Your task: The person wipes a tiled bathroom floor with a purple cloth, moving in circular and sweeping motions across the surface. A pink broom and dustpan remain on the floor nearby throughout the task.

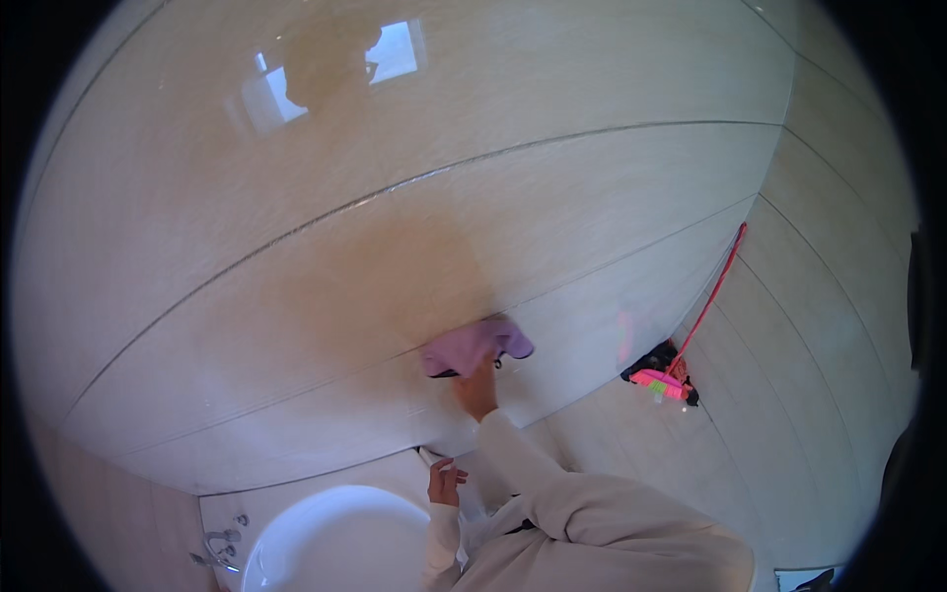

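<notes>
My right hand grips a purple cloth and presses it against the beige tiled wall. The cloth is spread across a grout line, with its right end bunched. Most of my right fingers are hidden behind the fabric. Lower down, my left hand hangs over the right side of a white bathtub. Its fingers are loosely bent and apart, with nothing seen in them.
A chrome faucet with several knobs stands at the tub's left end. In the corner at right, a pink broom with a long red handle leans on the wall beside a dark bag. Pale floor tiles extend below.
</notes>
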The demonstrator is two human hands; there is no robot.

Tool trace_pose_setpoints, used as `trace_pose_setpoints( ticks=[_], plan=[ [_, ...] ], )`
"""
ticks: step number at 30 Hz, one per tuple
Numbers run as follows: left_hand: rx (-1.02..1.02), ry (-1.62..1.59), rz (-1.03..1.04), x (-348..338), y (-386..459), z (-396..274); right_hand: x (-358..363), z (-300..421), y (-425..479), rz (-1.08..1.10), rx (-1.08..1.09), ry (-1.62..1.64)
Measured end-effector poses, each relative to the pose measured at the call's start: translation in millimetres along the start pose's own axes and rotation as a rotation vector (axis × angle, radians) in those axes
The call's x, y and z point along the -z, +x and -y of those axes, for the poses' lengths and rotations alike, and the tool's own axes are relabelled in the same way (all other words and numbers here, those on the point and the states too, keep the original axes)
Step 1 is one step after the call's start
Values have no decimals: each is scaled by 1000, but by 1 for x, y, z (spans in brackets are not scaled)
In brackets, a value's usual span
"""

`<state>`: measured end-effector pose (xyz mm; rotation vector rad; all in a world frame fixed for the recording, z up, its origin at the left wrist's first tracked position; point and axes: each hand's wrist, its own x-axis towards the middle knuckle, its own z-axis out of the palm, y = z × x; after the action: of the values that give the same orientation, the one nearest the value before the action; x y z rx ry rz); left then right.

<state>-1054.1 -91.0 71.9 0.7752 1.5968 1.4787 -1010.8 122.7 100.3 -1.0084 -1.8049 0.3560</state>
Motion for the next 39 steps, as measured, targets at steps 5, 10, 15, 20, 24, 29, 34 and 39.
trace_pose_setpoints(
  ticks=[5,10,15,20,24,29,34,39],
  plan=[
    [27,-39,-77,-25,-6,7,71,-110,54,-13,-458,358],
    [131,27,-77,-81,-19,15,113,-11,96,-76,21,-5],
    [269,51,122,-141,-20,7,111,-8,56,295,184,28],
    [428,-27,13,-168,-33,2,126,-107,47,82,-38,-96],
    [458,-96,-99,-178,-57,15,162,-184,93,-136,-374,454],
    [520,-79,-113,-186,-69,25,164,-105,111,-319,-146,281],
    [452,-47,-14,-189,-44,7,141,-80,47,437,36,154],
    [395,-88,32,-161,-31,2,118,-163,52,-6,-287,375]
  ],
)
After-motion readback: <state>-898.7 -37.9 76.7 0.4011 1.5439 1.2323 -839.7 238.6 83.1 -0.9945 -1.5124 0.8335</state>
